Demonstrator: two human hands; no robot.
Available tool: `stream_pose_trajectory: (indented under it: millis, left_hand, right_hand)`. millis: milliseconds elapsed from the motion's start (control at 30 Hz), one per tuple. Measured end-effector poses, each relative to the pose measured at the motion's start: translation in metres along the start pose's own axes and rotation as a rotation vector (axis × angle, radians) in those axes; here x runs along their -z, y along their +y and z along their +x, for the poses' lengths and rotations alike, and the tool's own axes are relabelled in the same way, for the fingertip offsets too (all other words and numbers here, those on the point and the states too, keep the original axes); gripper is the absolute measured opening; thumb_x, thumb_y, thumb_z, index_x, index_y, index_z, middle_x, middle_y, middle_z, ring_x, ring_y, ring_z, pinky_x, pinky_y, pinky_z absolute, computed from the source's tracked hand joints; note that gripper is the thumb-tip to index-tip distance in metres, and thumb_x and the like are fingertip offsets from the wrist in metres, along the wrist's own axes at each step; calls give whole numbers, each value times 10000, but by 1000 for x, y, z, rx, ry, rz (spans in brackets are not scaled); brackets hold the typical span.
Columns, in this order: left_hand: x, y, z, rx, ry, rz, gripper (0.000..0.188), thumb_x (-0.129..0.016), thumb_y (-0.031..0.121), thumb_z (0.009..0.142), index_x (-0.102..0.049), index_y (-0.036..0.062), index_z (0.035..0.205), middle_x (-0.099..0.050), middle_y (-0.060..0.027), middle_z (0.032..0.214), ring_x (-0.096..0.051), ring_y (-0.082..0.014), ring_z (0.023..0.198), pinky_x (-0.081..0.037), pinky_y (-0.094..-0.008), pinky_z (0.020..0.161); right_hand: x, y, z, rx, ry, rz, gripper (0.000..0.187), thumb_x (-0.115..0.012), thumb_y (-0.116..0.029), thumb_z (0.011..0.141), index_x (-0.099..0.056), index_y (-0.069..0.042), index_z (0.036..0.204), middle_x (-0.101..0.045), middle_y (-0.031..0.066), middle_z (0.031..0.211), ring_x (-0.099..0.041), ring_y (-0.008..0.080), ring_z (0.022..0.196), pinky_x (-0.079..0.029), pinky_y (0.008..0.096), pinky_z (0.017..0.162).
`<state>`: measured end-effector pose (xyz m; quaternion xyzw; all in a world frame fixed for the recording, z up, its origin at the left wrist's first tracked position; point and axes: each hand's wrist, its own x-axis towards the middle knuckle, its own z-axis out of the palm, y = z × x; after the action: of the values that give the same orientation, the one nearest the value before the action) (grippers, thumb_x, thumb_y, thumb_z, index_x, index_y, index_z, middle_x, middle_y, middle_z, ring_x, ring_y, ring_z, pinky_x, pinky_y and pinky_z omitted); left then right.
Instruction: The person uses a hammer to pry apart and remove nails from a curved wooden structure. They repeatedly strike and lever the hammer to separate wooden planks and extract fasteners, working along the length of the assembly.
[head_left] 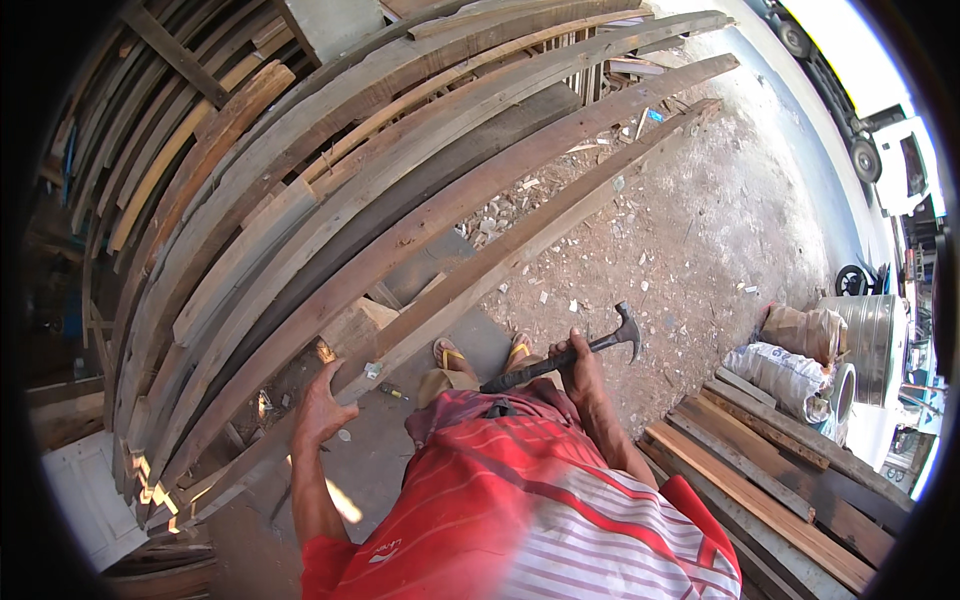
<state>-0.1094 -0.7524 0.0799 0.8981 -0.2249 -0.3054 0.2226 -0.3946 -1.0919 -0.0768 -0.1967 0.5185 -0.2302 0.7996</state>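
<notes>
My right hand (579,372) is closed round the dark handle of a claw hammer (627,335), held across in front of my waist with its head pointing right. My left hand (322,405) is off to the left, fingers apart, beside the nearest long wooden beam (440,295). Its fingertips reach the beam's near side; whether they press on it I cannot tell. Behind that beam lies another long brown beam (480,205), roughly parallel to it. A short wood block (352,335) sits between the two beams, near my left fingers.
Many more long timbers (380,180) lie stacked at the left and far side. Boards (770,490) are piled at the right, by white sacks (780,375) and a metal drum (870,340). Wood chips litter the dirt ground (650,250). A truck (900,160) stands far right.
</notes>
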Motion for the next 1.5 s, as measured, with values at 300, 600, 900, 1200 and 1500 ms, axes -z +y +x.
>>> stream_pose_trajectory:
  millis: [300, 600, 900, 1200, 1500]
  left_hand:
    - [7, -140, -42, 192, 271, 252, 868, -878, 44, 631, -482, 86, 1403, -527, -204, 1419, -476, -406, 1342, -385, -479, 1141]
    - [26, -89, -43, 332, 304, 320, 913, -876, 151, 715, -410, 46, 1493, -461, -230, 1478, -393, -423, 1410, -335, -514, 1175]
    - [-51, 130, 96, -346, 325, 105, 759, -815, 215, 817, -468, 22, 1463, -527, -246, 1399, -485, -415, 1323, -394, -498, 1126]
    - [-91, 252, 208, -373, 241, 312, 839, -847, 399, 764, -506, 22, 1431, -520, -219, 1384, -493, -393, 1305, -413, -490, 1114]
    - [-109, 263, 224, -540, 308, 216, 805, -878, 387, 721, -547, 60, 1378, -534, -183, 1297, -500, -375, 1270, -435, -476, 1077]
  right_hand:
    - [-25, -11, 9, 60, -89, -150, 269, -679, -236, 978, -541, -13, 919, -620, 133, 798, -662, 282, 734, -576, 426, 748]
    - [-10, -33, 7, 198, 71, 45, 274, -675, -294, 1003, -519, -101, 885, -511, 29, 704, -531, 189, 645, -504, 395, 690]
    - [-52, -179, -49, 525, -109, -44, 314, -673, -348, 999, -486, -96, 983, -421, -18, 694, -432, 95, 583, -409, 282, 539]
    - [-4, -172, -29, 377, 18, -260, 287, -680, -282, 989, -466, -108, 907, -426, -39, 666, -433, 79, 507, -371, 250, 445]
    - [-28, -236, -22, 685, -5, -343, 316, -674, -297, 999, -523, -19, 1018, -452, -24, 643, -454, 82, 479, -388, 257, 431]
